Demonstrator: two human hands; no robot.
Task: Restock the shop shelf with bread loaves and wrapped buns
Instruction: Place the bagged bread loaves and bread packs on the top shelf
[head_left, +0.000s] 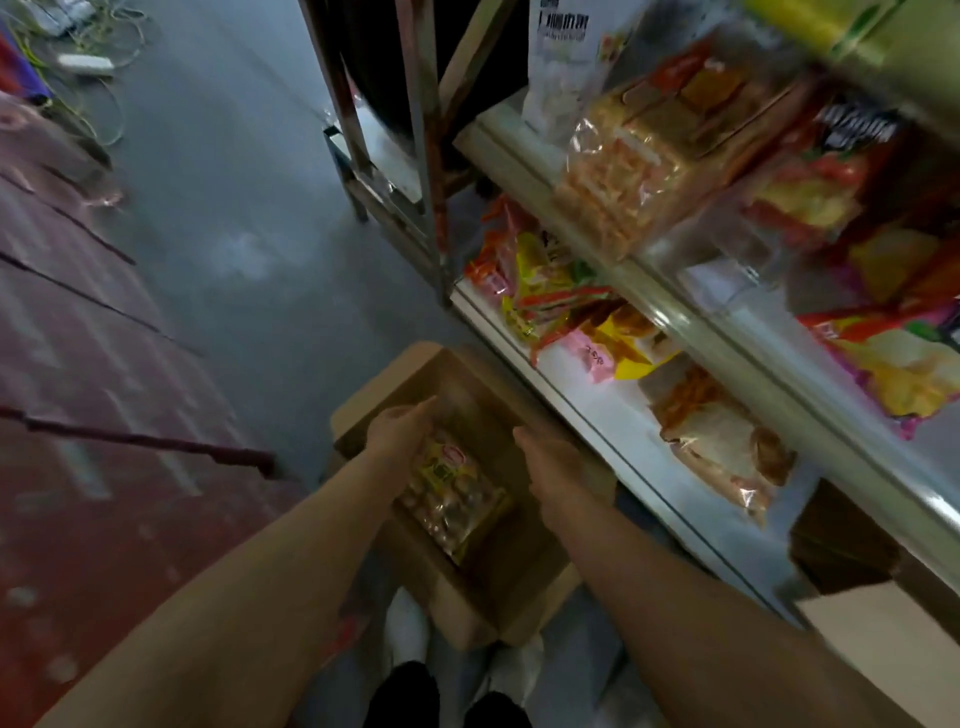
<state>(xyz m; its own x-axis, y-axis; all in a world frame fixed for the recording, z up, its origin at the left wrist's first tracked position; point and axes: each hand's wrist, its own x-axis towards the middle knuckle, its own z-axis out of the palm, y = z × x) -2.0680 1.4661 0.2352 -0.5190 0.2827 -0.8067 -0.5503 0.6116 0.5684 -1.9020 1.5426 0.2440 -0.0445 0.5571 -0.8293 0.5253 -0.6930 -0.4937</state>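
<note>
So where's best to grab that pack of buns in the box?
By its two long edges, from above, one hand each side. The bun pack lies flat in the open-topped box, and the left hand and right hand already flank it.

Both hands reached into an open cardboard box (467, 613) at six o'clock; the left hand (397, 431) touched a bun packet (452, 499), the right hand (553, 462) beside it.

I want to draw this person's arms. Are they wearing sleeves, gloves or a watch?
No sleeves show: both forearms are bare up to the picture's edge. The left hand and right hand wear no gloves, and no watch, ring or bracelet shows on either. The picture is blurry, so anything tiny could be missed.
</note>
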